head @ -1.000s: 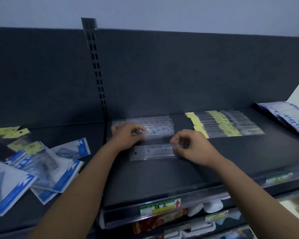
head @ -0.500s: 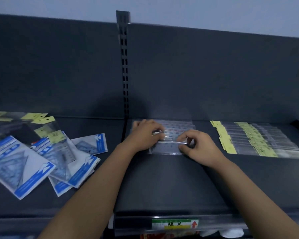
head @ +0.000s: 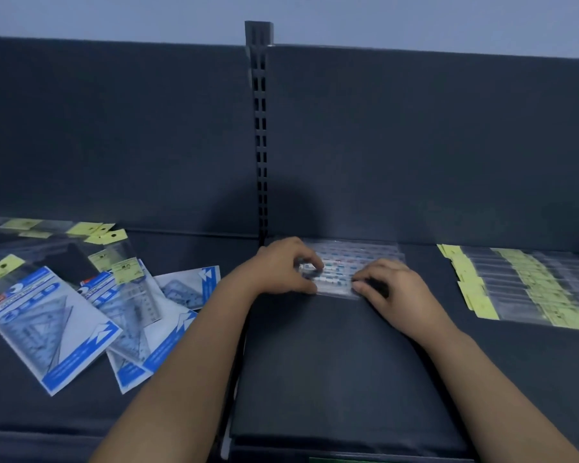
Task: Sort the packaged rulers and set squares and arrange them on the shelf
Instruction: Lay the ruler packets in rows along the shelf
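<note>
A stack of clear-packaged rulers (head: 348, 259) lies at the back of the dark shelf (head: 315, 362), just right of the slotted upright. My left hand (head: 281, 267) grips its left end with curled fingers. My right hand (head: 391, 285) pinches the front ruler packet near its right end. Blue-and-white set square packets (head: 52, 324) lie scattered and overlapping on the left shelf section. A neat row of ruler packets with yellow header tags (head: 528, 285) lies on the right.
A slotted metal upright (head: 260, 138) divides the dark back panel. Packets with yellow tags (head: 91, 228) lie at the far left back. A green price label (head: 348, 459) shows at the shelf's front edge.
Both hands have pushed the front ruler packet back against the stack. The view has shifted left and up, so the right-hand blue packets are out of sight.
</note>
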{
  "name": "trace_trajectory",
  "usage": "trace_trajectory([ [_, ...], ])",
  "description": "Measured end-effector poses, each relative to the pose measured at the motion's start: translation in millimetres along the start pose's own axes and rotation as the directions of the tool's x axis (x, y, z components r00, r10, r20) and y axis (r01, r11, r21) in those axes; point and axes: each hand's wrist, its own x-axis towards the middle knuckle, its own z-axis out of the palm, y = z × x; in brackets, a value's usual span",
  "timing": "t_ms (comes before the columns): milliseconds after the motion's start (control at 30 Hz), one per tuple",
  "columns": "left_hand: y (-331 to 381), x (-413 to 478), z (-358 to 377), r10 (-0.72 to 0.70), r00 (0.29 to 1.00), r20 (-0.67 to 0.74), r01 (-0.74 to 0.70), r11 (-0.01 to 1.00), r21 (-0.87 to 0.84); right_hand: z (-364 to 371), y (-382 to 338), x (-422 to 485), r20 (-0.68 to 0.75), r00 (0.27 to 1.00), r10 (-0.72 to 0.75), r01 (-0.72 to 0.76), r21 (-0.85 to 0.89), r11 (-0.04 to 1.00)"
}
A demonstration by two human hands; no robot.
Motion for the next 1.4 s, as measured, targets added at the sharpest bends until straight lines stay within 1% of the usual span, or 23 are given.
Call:
trace_trajectory([
  [133, -6, -1, 0, -0.003, 1.0, 0.009, 0.003, 0.997, -0.081, -1, -3, 2, 0.011, 1.0, -0.001, 0.001, -0.035, 0.999],
  [233, -9, -5, 4, -0.007, 1.0, -0.004, 0.007, 0.997, -0.071, -2, -4, 2, 0.029, 1.0, -0.003, 0.005, -0.086, 0.996],
  [300, -6, -8, 7, -0.011, 0.999, -0.039, 0.01, 1.0, -0.026, -3, -4, 0, 0.019, 1.0, -0.003, 0.005, -0.102, 0.995],
  [367, 1, -12, 10, -0.025, 0.996, -0.09, 0.027, 0.999, 0.019, -5, -3, 0, 0.014, 1.0, 0.003, -0.002, -0.083, 0.997],
  [467, 12, -16, 15, -0.015, 0.99, -0.142, 0.033, 0.992, 0.123, -7, 0, 3, 0.045, 0.998, 0.036, -0.031, -0.106, 0.994],
  [600, 28, -30, 8, 0.02, 0.982, -0.186, 0.044, 0.941, 0.335, -9, -6, 6, 0.061, 0.998, 0.005, 0.002, -0.128, 0.992],
  [667, 35, -48, 1, 0.013, 0.98, -0.2, 0.068, 0.917, 0.392, -11, -15, 4, 0.06, 0.998, 0.014, -0.007, -0.117, 0.993],
  [733, 34, -73, -10, -0.008, 0.974, -0.224, 0.105, 0.9, 0.423, -14, -32, 1, 0.037, 0.999, 0.023, -0.018, -0.127, 0.992],
  [867, 16, -129, -48, -0.046, 0.958, -0.282, 0.189, 0.84, 0.508, -15, -99, 8, 0.047, 0.994, -0.1, 0.104, -0.087, 0.991],
  [933, 4, -156, -69, -0.051, 0.945, -0.323, 0.238, 0.786, 0.571, -12, -143, 18, 0.025, 0.987, -0.161, 0.162, -0.066, 0.985],
  [1033, -29, -196, -100, -0.098, 0.921, -0.378, 0.333, 0.701, 0.631, 11, -204, 28, 0.041, 0.976, -0.212, 0.215, -0.121, 0.969],
  [1067, -43, -209, -111, -0.133, 0.913, -0.385, 0.364, 0.691, 0.624, 22, -221, 31, 0.072, 0.978, -0.194, 0.203, -0.16, 0.966],
  [1100, -58, -223, -121, -0.173, 0.908, -0.382, 0.388, 0.691, 0.61, 35, -239, 32, 0.115, 0.983, -0.146, 0.167, -0.202, 0.965],
  [1167, -92, -251, -142, -0.229, 0.902, -0.365, 0.415, 0.689, 0.594, 62, -269, 34, 0.192, 0.981, 0.01, 0.047, -0.293, 0.955],
  [1233, -128, -274, -162, -0.263, 0.901, -0.344, 0.425, 0.687, 0.589, 85, -296, 39, 0.216, 0.965, 0.146, -0.057, -0.372, 0.927],
  [1300, -166, -292, -180, -0.283, 0.897, -0.34, 0.436, 0.692, 0.575, 104, -320, 48, 0.196, 0.958, 0.209, -0.126, -0.367, 0.922],
  [1400, -212, -306, -200, -0.318, 0.895, -0.313, 0.444, 0.714, 0.541, 123, -349, 57, 0.206, 0.942, 0.263, -0.182, -0.343, 0.922],
])
